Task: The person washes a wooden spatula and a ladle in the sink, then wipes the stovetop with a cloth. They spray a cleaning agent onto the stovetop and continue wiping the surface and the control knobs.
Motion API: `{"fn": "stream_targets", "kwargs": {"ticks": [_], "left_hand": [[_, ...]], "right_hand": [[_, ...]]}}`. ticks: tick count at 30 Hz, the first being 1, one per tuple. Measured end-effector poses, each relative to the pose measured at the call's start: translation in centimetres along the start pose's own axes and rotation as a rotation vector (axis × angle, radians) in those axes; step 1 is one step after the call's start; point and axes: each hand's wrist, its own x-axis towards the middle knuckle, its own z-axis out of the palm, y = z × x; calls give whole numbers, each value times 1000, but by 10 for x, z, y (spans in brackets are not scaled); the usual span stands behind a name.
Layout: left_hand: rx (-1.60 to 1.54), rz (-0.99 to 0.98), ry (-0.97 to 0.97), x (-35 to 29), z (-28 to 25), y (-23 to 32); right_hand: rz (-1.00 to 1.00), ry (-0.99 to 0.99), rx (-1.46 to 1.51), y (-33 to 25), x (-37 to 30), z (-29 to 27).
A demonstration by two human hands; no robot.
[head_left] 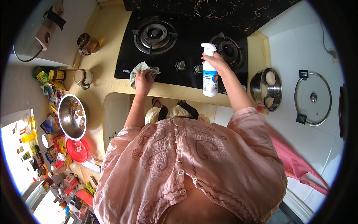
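Bunched under my left hand (143, 83) is a pale green-grey cloth (141, 68), pressed on the front left corner of the black gas hob (126, 52). My right hand (216, 63) is wrapped round the neck of a white spray bottle (210, 83) with a blue label, held upright above the hob's front edge. Its white trigger head (208, 47) points left. Between the hands are two control knobs, the left knob (181, 65) and the right knob (198, 69). Behind them sit the left burner (154, 34) and the right burner (228, 50), partly behind the bottle and hand.
On the left counter stand a brown-tinted jug (88, 44), a lidded jar (82, 77), a steel bowl (61, 115) with food pieces and a red basin (77, 150). A steel strainer pot (276, 91) is right of the hob; a glass lid (313, 106) hangs on the wall.
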Motion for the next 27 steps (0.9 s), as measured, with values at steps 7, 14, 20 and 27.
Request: {"fn": "stream_targets", "kwargs": {"ticks": [7,14,20,27], "left_hand": [[-10,-36,-25,0,-1,2],[-42,-44,-20,0,-1,4],[-15,-46,-43,1,-4,6],[-22,-54,-48,0,-4,7]], "right_hand": [[-70,-28,22,-2,-11,6],[-135,23,117,3,-23,18],[-129,51,130,12,-26,25],[-346,108,305,20,-48,49]]}}
